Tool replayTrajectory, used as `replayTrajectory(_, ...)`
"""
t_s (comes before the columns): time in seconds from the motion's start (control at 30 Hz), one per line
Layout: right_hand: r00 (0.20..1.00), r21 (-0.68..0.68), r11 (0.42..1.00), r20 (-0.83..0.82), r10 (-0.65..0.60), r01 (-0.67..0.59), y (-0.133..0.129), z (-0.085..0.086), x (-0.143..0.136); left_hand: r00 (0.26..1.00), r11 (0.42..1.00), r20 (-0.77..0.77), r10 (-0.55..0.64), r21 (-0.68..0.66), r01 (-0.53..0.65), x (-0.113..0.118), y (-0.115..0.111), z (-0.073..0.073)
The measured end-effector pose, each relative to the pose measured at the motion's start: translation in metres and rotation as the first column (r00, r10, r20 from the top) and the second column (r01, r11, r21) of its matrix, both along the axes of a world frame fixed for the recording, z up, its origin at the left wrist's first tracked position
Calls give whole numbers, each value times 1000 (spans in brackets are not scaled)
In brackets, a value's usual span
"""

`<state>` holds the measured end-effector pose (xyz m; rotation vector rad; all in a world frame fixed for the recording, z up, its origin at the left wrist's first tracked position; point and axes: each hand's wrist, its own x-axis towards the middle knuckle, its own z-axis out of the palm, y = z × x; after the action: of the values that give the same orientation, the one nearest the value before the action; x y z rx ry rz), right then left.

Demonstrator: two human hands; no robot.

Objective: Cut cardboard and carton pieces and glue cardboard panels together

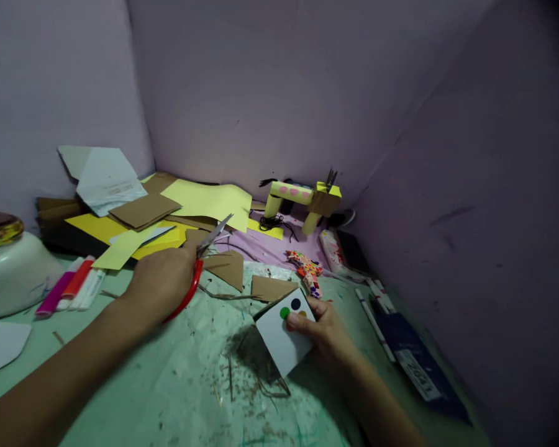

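Note:
My left hand [161, 282] is closed around a pair of red-handled scissors [196, 273], whose metal blades point up and away from me. Between the thumb and fingers of my right hand [323, 329] is a white cardboard piece [282, 341] with several coloured dots near its top corner. It is tilted above the table, and a brown edge shows along its upper left side. Just beyond it lies a flat brown cardboard piece [271, 288]. Another brown cardboard piece [227, 268] rests close to the scissors.
A yellow paper animal figure [293, 194] stands at the back. Yellow sheets [209, 200] and cardboard [144, 211] are piled at back left. Markers [74, 282] lie left, near a white rounded object [16, 273]. At right are a dark blue pouch [410, 341] and a patterned piece [307, 270].

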<state>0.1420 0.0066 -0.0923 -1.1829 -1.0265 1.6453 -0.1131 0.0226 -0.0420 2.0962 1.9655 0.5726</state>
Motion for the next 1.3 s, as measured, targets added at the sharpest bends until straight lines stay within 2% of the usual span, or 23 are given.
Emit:
replayTrajectory(0.07,999,27,999,-19,-26,27,-1,-1,0,967,994,-232,110,14,-110,-5,-1,-2)
replayTrajectory(0.13,998,44,998,-34,-46,47,-2,-3,1,918,990,-373,133,11,-139,-10,0,-5)
replayTrajectory(0.27,997,61,995,-37,-72,75,-1,-8,2,930,992,-354,93,-42,-115,-16,2,-8)
replayTrajectory(0.4,993,112,987,-27,-116,119,-4,-15,3,950,993,-293,105,-15,-115,-2,-5,4)
replayTrajectory(0.47,994,159,981,-3,-110,109,-7,-15,2,983,1000,-184,13,-24,-18,16,-13,7)
replayTrajectory(0.5,995,189,978,13,-96,92,-10,-15,1,993,996,-93,-74,-54,69,26,-18,6)
replayTrajectory(0.53,996,219,973,31,-80,72,-12,-14,1,964,961,127,-233,-123,248,37,-24,4)
replayTrajectory(0.57,997,245,968,49,-66,52,-13,-12,0,906,914,280,-318,-161,371,48,-30,0)
replayTrajectory(0.6,997,262,964,64,-54,35,-15,-10,-1,870,892,332,-364,-143,428,57,-35,-6)
replayTrajectory(0.73,996,266,964,91,4,-28,-17,-4,-3,858,910,305,-413,98,403,72,-49,-26)
replayTrajectory(0.8,992,273,960,119,31,-63,-17,-1,-3,854,901,286,-434,151,408,70,-50,-31)
replayTrajectory(0.93,982,311,943,174,68,-120,-16,6,-3,858,882,203,-471,130,453,65,-46,-31)
replayTrajectory(1.07,950,227,937,227,215,-266,-17,11,-1,825,845,189,-533,63,531,65,-45,-21)
replayTrajectory(1.13,967,216,954,194,165,-206,-18,9,-1,836,881,298,-461,41,472,66,-44,-16)
replayTrajectory(1.2,998,207,978,66,2,-16,-18,3,-2,833,935,458,-311,-8,354,67,-40,-14)
replayTrajectory(1.23,996,185,978,-23,-89,92,-18,-1,-3,801,946,548,-242,-51,320,69,-39,-15)
replayTrajectory(1.3,955,111,962,-192,-224,248,-18,-7,-8,660,926,738,-141,-138,352,73,-35,-19)
